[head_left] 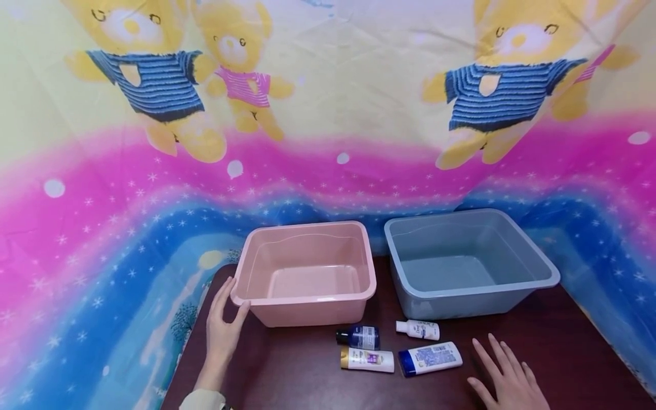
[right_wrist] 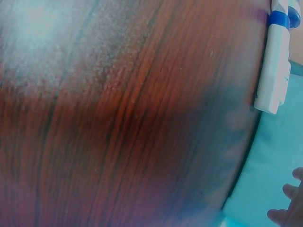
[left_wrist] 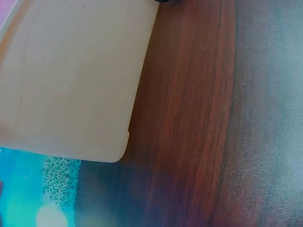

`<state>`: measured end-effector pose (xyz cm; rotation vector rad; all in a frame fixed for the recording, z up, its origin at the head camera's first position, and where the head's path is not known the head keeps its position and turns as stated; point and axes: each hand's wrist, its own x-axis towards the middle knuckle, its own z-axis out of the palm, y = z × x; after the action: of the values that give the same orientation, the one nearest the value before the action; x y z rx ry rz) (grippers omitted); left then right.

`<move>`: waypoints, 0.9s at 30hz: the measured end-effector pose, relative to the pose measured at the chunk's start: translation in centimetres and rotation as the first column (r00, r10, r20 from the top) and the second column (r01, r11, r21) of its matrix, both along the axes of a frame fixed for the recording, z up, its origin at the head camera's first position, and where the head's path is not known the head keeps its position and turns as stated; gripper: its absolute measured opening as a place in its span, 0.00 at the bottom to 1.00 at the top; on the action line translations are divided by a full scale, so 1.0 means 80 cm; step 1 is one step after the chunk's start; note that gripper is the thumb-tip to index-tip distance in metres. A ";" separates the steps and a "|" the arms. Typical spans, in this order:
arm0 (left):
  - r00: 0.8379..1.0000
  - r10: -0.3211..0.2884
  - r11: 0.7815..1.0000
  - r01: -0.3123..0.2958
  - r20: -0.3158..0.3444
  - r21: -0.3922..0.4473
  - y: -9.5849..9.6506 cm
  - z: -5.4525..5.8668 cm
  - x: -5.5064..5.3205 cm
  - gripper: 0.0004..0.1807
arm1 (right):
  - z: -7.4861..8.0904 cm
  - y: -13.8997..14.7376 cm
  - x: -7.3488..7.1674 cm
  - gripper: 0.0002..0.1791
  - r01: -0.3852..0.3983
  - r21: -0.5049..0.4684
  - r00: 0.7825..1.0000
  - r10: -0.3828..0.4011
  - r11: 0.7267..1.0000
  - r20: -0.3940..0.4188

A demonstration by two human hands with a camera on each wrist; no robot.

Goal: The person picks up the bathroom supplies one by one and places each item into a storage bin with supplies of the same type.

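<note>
Left hand (head_left: pixel 224 324): fingers loosely spread, touching the pink tub's (head_left: pixel 310 314) near-left corner. Right hand (head_left: pixel 507 378): fingers splayed, released, well right of that tub. Before it on the worktop (head_left: pixel 287 373) lie the navy bottle (head_left: pixel 365 337) and gold-capped bottle (head_left: pixel 368 360); rightward, the small white bottle (head_left: pixel 421 329), blue-capped bottle (head_left: pixel 433 359) and blue tub (head_left: pixel 461 304).

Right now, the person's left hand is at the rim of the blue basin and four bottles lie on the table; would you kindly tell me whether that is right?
Not quite: the head view shows the left hand at the rim of the pink basin, not the blue basin. The four bottles do lie on the table.
</note>
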<state>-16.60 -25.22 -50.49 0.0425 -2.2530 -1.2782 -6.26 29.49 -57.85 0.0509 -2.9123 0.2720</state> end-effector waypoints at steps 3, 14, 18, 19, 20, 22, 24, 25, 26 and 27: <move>1.000 0.015 1.000 -0.015 -0.005 0.000 -0.004 0.000 -0.004 0.32 | 0.001 -0.001 0.000 0.42 0.002 -0.004 1.000 -0.002 1.000 0.010; 0.998 -0.007 0.997 0.002 0.068 0.083 -0.005 0.012 -0.014 0.28 | 0.004 -0.003 0.001 0.42 0.015 -0.011 0.999 -0.014 1.000 0.050; 0.997 -0.028 0.994 0.020 0.071 0.107 0.002 0.029 -0.007 0.28 | 0.004 -0.004 0.001 0.41 0.010 -0.015 0.999 -0.009 1.000 0.049; 0.997 -0.027 0.994 0.020 0.068 0.103 0.003 0.032 -0.006 0.28 | 0.004 -0.005 0.001 0.41 0.009 -0.016 0.999 -0.008 1.000 0.050; 0.998 -0.026 0.995 0.019 0.064 0.098 0.002 0.031 -0.007 0.28 | 0.005 -0.005 0.001 0.41 0.008 -0.017 0.999 -0.007 1.000 0.053; 0.998 -0.017 0.997 0.012 0.059 0.071 -0.001 0.023 -0.010 0.28 | 0.006 -0.005 0.001 0.41 0.006 -0.017 0.998 -0.005 1.000 0.057; 0.999 -0.011 0.999 0.009 0.037 0.037 -0.006 0.013 -0.015 0.28 | 0.007 -0.006 0.001 0.41 0.004 -0.018 0.998 -0.002 1.000 0.063; 1.000 -0.009 1.000 0.009 0.022 0.019 -0.008 0.009 -0.018 0.29 | 0.007 -0.007 0.001 0.40 0.002 -0.018 0.998 -0.001 1.000 0.066; 1.000 -0.011 1.000 0.011 0.006 0.003 -0.011 0.003 -0.021 0.29 | 0.007 -0.007 0.001 0.40 0.000 -0.017 0.998 0.001 1.000 0.065; 1.000 -0.012 1.000 0.012 -0.012 -0.017 -0.012 0.000 -0.022 0.29 | 0.007 -0.008 0.001 0.40 -0.002 -0.016 0.998 0.003 1.000 0.064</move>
<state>-18.40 -26.16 -50.49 0.0146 -2.2569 -1.2623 -6.14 28.86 -57.28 0.0438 -2.9733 0.3031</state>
